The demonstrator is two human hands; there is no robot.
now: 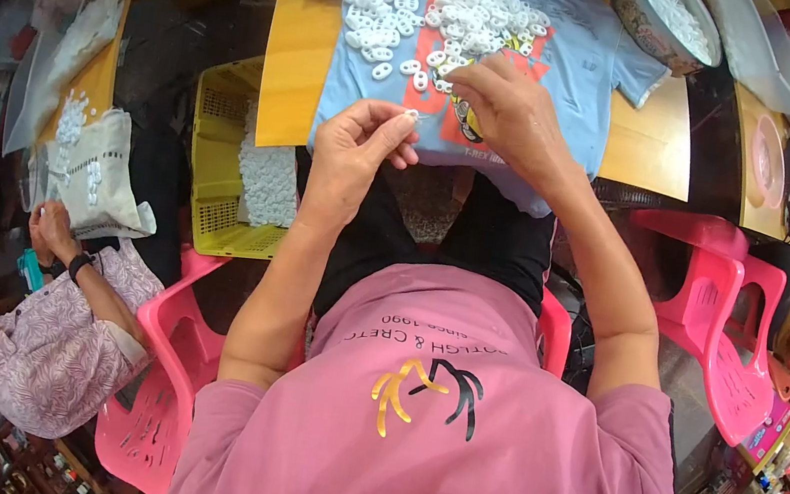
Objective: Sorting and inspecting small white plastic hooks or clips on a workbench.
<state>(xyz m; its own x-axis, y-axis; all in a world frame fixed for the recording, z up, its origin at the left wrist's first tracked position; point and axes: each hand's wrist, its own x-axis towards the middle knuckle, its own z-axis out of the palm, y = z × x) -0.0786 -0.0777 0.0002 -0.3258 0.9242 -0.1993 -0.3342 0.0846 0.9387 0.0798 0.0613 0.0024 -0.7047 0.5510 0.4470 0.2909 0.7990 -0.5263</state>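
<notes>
Near the front edge of the table, my left hand (369, 142) pinches a small white plastic piece (411, 115) between thumb and fingertips. My right hand (510, 112) is bent over the near side of a pile of white oval two-hole pieces (478, 18). Its fingers are drawn together among the closest pieces, and what they hold, if anything, is hidden. A second heap of the same white pieces (381, 2) lies to the left, with a few single ones nearer me. Both heaps rest on a light blue printed T-shirt (577, 101) spread over the table.
A round tin (622, 11) of white pieces stands at the back right. On my left, a yellow crate (218, 141) holds many white pieces (268, 179). Pink chairs (712, 292) flank me. Another person (64, 342) works at the left beside a cloth bag (108, 171).
</notes>
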